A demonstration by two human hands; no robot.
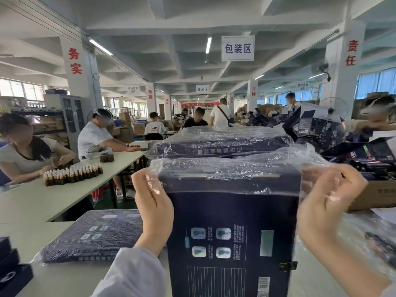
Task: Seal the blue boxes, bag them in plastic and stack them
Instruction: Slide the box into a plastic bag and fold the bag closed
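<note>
Blue box [232, 221] stands upright between your hands, a plastic bag [235, 166] pulled over its top. Your left hand [153, 202] pinches the bag's edge at the left corner with curled fingers; your right hand [325, 202], fingers curled, grips the film at the right. Another bagged box [94, 234] lies flat to your left.

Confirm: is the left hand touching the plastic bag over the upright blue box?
Touching. Head view: the left hand grips the plastic bag edge, film bunched over its fingers, beside the blue box.
</note>
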